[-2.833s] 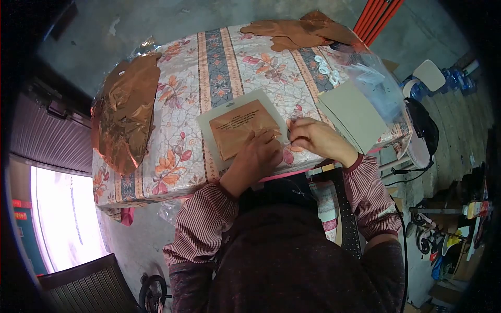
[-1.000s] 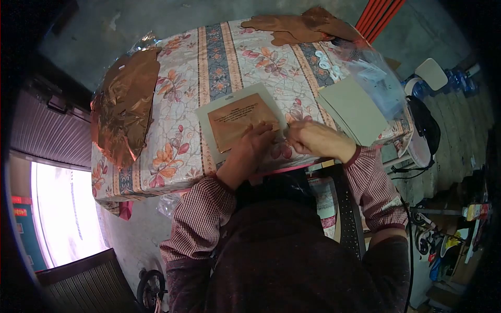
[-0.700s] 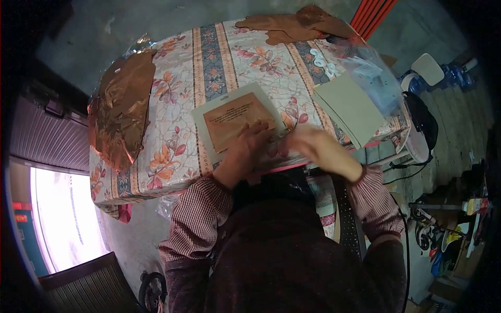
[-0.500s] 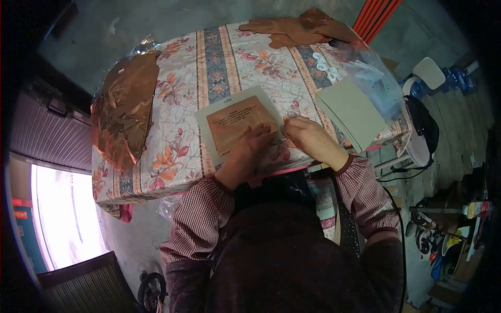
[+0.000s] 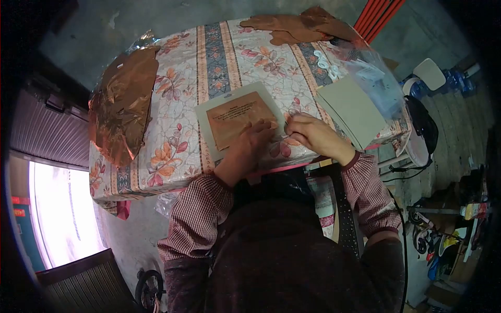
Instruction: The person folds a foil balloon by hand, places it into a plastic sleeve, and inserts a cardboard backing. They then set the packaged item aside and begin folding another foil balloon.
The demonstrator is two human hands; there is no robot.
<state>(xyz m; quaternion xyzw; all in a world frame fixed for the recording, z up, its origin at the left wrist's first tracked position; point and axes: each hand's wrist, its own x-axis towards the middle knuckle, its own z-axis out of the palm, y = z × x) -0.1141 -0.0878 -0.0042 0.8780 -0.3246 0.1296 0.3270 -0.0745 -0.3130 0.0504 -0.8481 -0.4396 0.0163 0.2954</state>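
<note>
A grey-green card (image 5: 202,116) with a brown sheet (image 5: 219,130) on it lies in front of me on the table; dark printed lines run across the sheet. My left hand (image 5: 249,146) rests on the sheet's lower right part, fingers stretched out. At the card's right edge is my right hand (image 5: 315,136), its fingers bent and pressed together close to the cloth. What sits between those fingertips is too small to make out. Shiny clear plastic seems to show around the card's right side, beside both hands.
A flowered cloth (image 5: 177,125) covers the table. Grey-green cards (image 5: 355,109) are stacked at right, beside clear plastic bags (image 5: 373,78) and a white coiled strip (image 5: 323,63). Brown sheets lie at left (image 5: 125,99) and at the far edge (image 5: 297,28). A chair back (image 5: 78,284) stands lower left.
My right hand has turned and shifted slightly right and down, its fingers more curled. My left hand stays on the brown sheet.
</note>
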